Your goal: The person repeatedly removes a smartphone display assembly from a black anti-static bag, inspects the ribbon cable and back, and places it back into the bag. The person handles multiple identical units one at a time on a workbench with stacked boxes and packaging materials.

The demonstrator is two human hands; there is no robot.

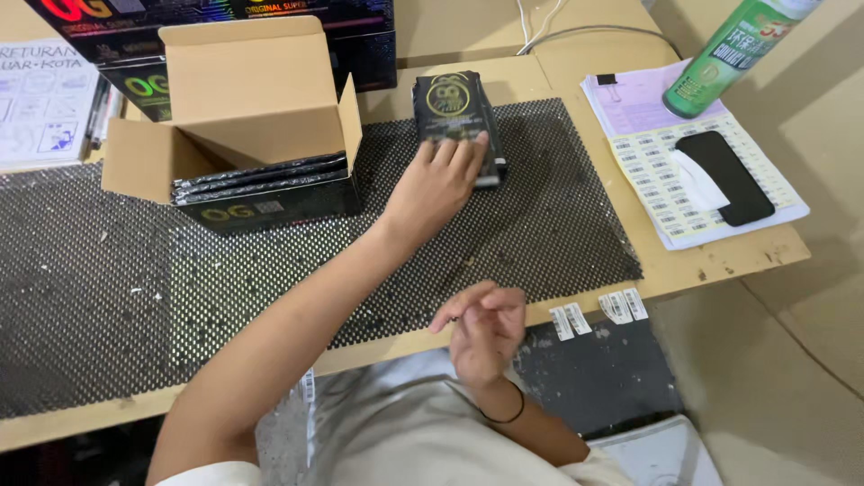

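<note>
L arm is stretching forward across the black mesh mat (558,234), forearm running diagonally from the near edge of the surface (702,261) toward its far middle. L hand (438,184) is lying palm-down w/ fingers spread, pressing on the near end of a stack of black packets (454,117); it's resting flat on top, not curled around it. The stack is sitting at the mat's far edge, just right of an open cardboard box (243,99) holding more flat black packets. R hand (484,326) is hovering off the near edge of the surface, close to the body, wrist bent, fingers loosely curled, thumb & fingertips pinching together; can't tell if anything's between them. Small white label strips (598,310) are lying on the near edge beside the R hand. At the right edge, a black phone (733,171) is resting on label sheets (666,193), green spray can (733,54) behind.
</note>
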